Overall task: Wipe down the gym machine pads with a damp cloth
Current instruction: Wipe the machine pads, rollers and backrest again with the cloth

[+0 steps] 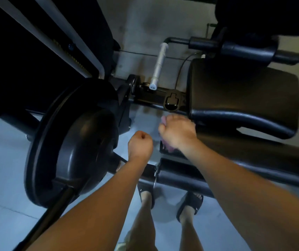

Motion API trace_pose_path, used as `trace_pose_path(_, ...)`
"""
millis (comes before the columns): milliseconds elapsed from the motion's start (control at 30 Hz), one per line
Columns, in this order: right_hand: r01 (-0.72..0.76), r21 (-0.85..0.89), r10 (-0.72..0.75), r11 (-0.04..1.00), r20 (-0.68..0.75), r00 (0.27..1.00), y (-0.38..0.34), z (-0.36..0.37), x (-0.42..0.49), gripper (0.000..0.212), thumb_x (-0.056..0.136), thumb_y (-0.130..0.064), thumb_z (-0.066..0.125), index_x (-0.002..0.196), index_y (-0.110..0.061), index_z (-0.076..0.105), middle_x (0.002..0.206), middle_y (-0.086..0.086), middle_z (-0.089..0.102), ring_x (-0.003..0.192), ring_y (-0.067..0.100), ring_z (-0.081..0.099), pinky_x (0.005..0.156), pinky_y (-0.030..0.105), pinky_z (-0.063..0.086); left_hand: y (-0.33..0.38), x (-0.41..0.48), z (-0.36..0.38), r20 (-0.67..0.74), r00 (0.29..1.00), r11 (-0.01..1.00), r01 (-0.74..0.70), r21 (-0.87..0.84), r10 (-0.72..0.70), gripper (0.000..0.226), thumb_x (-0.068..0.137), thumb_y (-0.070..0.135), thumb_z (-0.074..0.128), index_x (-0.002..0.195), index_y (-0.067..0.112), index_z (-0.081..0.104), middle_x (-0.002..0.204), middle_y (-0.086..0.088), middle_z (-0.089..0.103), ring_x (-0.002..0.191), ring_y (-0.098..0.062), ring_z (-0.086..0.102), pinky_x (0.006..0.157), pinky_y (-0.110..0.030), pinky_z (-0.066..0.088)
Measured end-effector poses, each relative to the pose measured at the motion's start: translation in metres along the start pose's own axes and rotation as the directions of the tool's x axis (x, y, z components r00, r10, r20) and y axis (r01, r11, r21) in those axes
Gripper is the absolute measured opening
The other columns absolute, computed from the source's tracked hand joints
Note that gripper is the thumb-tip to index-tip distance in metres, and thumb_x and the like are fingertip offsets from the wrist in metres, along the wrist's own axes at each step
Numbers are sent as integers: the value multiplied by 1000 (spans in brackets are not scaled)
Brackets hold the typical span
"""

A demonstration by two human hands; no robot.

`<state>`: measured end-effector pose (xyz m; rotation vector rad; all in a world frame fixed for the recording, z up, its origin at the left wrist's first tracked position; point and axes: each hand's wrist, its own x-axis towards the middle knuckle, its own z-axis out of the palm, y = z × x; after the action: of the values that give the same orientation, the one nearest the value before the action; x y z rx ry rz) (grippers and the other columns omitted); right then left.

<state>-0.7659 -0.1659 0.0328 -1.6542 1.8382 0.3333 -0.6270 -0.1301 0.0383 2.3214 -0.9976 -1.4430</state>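
My right hand [176, 130] grips a pink cloth [169, 147], which shows above and below the fist. The hand hovers just left of the black seat pad [243, 95], near its front corner. My left hand [140, 144] is curled into a fist with nothing in it, held in the air in front of the machine. A black roller pad [185, 175] lies below my right forearm. Another roller pad [248, 51] sits beyond the seat.
A large black round housing [72, 142] stands to the left on the pale floor. A white handle [158, 66] sticks up from the black frame bar [156, 95]. My feet in black sandals [190, 203] stand under the roller pad.
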Motion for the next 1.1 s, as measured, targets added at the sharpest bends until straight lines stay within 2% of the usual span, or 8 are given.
trace_pose_path(100, 154, -36, -159, 987, -191, 969, 21, 23, -52, 83, 95, -65, 43, 154, -6, 34, 154, 14, 44, 144, 32, 38, 122, 48, 27, 11, -10, 4, 8, 1000, 999, -13, 47, 13, 17, 95, 19, 45, 89, 14, 60, 91, -10, 70, 75, -29, 62, 70, -41, 55)
trace_pose_path(233, 208, -256, -252, 944, -152, 956, 64, 27, -88, 102, 93, -79, 33, 162, -6, 17, 168, 12, 23, 156, 30, 19, 127, 49, 14, 26, -20, 11, 49, 996, 988, -79, 135, 73, 18, 100, 24, 43, 102, 18, 60, 96, -6, 65, 83, -28, 62, 73, -39, 53)
trace_pose_path(367, 124, -131, -147, 984, -181, 972, 76, 7, -105, 98, 90, -81, 30, 162, -15, 22, 167, 7, 25, 154, 31, 21, 127, 51, 13, 37, -18, 25, 67, 989, 973, -140, 184, 130, 21, 101, 26, 42, 115, 19, 57, 106, -11, 63, 90, -32, 63, 74, -39, 52)
trace_pose_path(633, 215, -41, -218, 976, -176, 960, 78, 12, -83, 61, 110, -43, 21, 162, -12, 23, 169, 7, 20, 157, 19, 13, 128, 36, 3, 40, 9, 69, -102, 995, 994, -9, 109, 20, 35, 108, 26, 31, 113, 2, 56, 108, -23, 58, 92, -31, 51, 78, -39, 38)
trace_pose_path(767, 183, 61, -176, 981, -105, 979, 67, -1, -31, 49, 109, -38, 32, 147, -12, 46, 149, 9, 51, 138, 28, 46, 119, 44, 31, 39, 15, 79, -215, 971, 994, 106, -8, -105, 40, 108, 27, 32, 115, 1, 62, 112, -18, 67, 106, -34, 62, 89, -43, 49)
trace_pose_path(900, 190, -67, -193, 979, -26, 981, 71, 13, -12, 59, 101, -47, 17, 137, -17, 52, 146, 6, 51, 135, 25, 43, 113, 46, 33, 39, 10, 79, -283, 956, 989, 108, 101, -75, 40, 107, 27, 29, 115, 10, 65, 100, -11, 63, 87, -29, 56, 71, -35, 40)
trace_pose_path(1000, 204, 121, -192, 972, -97, 976, 67, 2, -18, 25, 103, -27, 38, 97, -26, 62, 102, -6, 60, 97, 14, 53, 95, 39, 44, 35, 12, 81, -325, 944, 988, 102, 115, -59, 38, 106, 26, 31, 106, 12, 66, 90, -8, 59, 78, -26, 51, 65, -33, 37)
trace_pose_path(1100, 149, 303, -170, 941, 43, 985, 51, -19, 4, 38, 106, -34, 33, 79, -28, 60, 87, -4, 66, 86, 21, 59, 82, 43, 51, 27, 17, 87, -359, 931, 993, 95, 66, -65, 37, 104, 27, 32, 94, 11, 64, 87, -7, 60, 79, -29, 52, 66, -35, 38)
